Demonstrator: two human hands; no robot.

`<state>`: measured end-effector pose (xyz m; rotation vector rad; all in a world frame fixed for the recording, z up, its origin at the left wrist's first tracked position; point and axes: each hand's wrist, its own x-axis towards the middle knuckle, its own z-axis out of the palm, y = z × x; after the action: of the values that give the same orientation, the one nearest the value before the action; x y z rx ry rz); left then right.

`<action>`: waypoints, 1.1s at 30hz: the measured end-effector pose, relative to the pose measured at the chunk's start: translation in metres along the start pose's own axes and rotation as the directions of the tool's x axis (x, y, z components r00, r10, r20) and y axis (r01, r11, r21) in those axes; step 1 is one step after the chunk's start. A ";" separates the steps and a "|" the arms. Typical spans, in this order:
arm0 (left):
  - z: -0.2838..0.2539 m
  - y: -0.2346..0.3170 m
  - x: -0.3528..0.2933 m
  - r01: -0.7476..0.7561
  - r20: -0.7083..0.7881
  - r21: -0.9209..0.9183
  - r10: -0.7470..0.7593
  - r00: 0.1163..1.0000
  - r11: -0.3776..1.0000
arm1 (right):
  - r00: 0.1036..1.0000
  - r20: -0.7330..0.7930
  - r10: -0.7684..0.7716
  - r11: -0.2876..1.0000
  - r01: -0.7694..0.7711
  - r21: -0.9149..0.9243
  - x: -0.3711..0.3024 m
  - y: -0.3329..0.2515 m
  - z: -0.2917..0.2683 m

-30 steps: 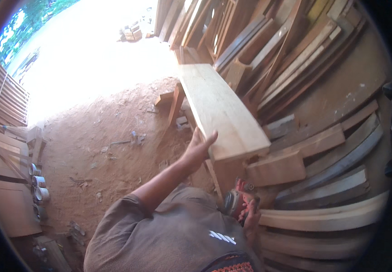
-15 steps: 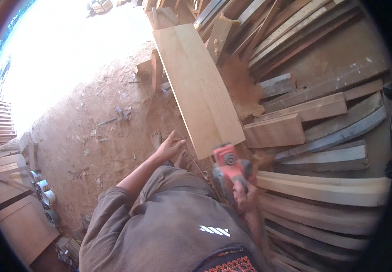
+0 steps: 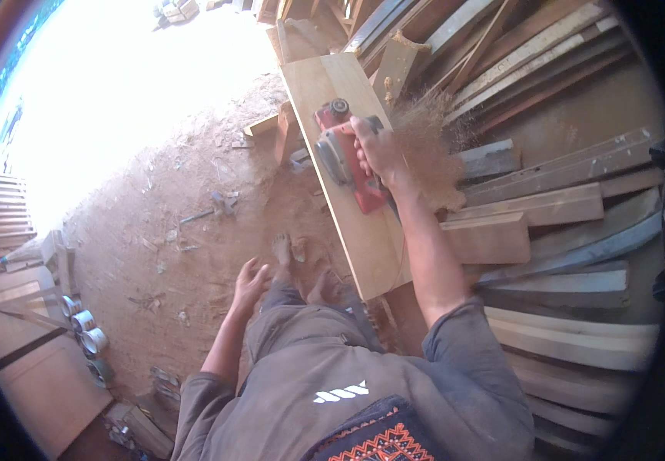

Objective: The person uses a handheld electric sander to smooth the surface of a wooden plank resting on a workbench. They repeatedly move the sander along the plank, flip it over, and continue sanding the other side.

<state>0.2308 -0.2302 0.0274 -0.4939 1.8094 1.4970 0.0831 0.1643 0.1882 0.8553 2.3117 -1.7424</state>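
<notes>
My right hand (image 3: 379,156) is wrapped round the rear handle of a red electric planer (image 3: 370,197), which rests on a wide pale wooden board (image 3: 371,265). The planer sits over the board's middle and far half, its front knob pointing away from me. A spray of shavings (image 3: 428,134) flies off to its right. Down by my left thigh hangs my left hand (image 3: 250,284), its fingers loosely apart and nothing in them. It touches neither the board nor the planer.
Stacked planks and beams (image 3: 547,207) line the right side. A hammer-like tool (image 3: 221,206) lies on the dusty ground. Several cans (image 3: 84,323) stand at left beside wooden panels (image 3: 56,392). My bare feet (image 3: 282,250) are left of the board's near end.
My right hand has moved the planer from just off the board's near end to well up its surface. Shavings now fly out to the right. My left hand has dropped back toward my thigh.
</notes>
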 end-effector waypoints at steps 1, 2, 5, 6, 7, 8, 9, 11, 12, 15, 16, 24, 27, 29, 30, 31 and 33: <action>0.010 0.012 0.004 -0.014 0.027 -0.029 0.015 1.000 0.999 | 1.000 0.004 0.019 1.000 -0.019 -0.006 -0.003 0.002 -0.001; 0.020 0.028 0.010 -0.049 0.060 -0.059 0.053 0.997 0.997 | 1.000 -0.002 -0.019 1.000 0.019 0.004 -0.009 0.005 -0.001; 0.044 0.064 0.024 -0.080 0.156 -0.133 0.100 0.983 0.988 | 0.998 -0.034 0.047 0.983 -0.052 -0.178 -0.072 0.039 -0.016; 0.057 0.068 0.022 -0.053 0.181 -0.146 0.080 0.980 0.988 | 0.997 -0.047 0.055 0.972 -0.064 -0.228 -0.106 0.058 -0.023; 0.073 0.070 0.020 -0.054 0.234 -0.155 0.090 0.968 0.986 | 0.999 -0.043 0.012 0.992 -0.018 -0.129 -0.141 0.075 -0.030; 0.090 0.075 0.020 -0.055 0.277 -0.153 0.096 0.956 0.987 | 0.996 -0.033 -0.084 0.996 0.084 -0.001 -0.174 0.088 -0.034; 0.108 0.080 0.021 -0.059 0.307 -0.145 0.102 0.946 0.988 | 0.995 -0.084 -0.060 0.998 0.062 0.022 -0.208 0.099 -0.039; 0.148 0.087 0.024 -0.137 0.314 -0.075 0.154 0.937 0.988 | 0.993 -0.096 0.072 0.996 -0.066 0.062 -0.264 0.116 -0.056; 0.163 0.088 0.023 -0.196 0.310 0.010 0.183 0.933 0.981 | 0.982 -0.086 0.170 0.984 -0.163 0.073 -0.289 0.124 -0.063; 0.184 0.083 0.011 -0.275 0.277 0.080 0.244 0.929 0.958 | 0.953 -0.141 0.267 0.949 -0.235 0.209 -0.359 0.139 -0.081; 0.187 0.079 0.003 -0.275 0.280 0.038 0.254 0.926 0.961 | 0.937 -0.147 0.318 0.926 -0.274 0.259 -0.377 0.141 -0.085; 0.213 0.100 0.022 -0.441 0.150 0.370 0.417 0.897 0.817 | 0.892 -0.253 0.375 0.891 -0.272 0.362 -0.412 0.156 -0.086; 0.221 0.107 0.034 -0.470 0.175 0.476 0.443 0.879 0.744 | 0.937 -0.207 0.283 0.959 -0.272 0.081 -0.399 0.166 -0.086; 0.216 0.100 0.036 -0.439 0.168 0.356 0.406 0.898 0.825 | 0.963 -0.183 0.197 0.974 -0.213 -0.072 -0.388 0.170 -0.084; 0.207 0.093 0.037 -0.369 0.175 0.200 0.337 0.925 0.908 | 0.975 -0.162 0.153 0.971 -0.179 -0.160 -0.380 0.170 -0.083; 0.198 0.083 0.039 -0.315 0.200 0.014 0.306 0.931 0.949 | 0.981 -0.147 0.125 0.955 -0.160 -0.250 -0.371 0.169 -0.081; 0.150 0.056 0.051 -0.191 0.141 -0.051 0.197 0.970 0.980 | 0.993 -0.083 0.086 0.960 -0.104 -0.259 -0.352 0.163 -0.075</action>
<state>0.2010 -0.0650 0.0192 -0.2224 1.7578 1.6558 0.4754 0.1348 0.2225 0.9720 2.4292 -1.3480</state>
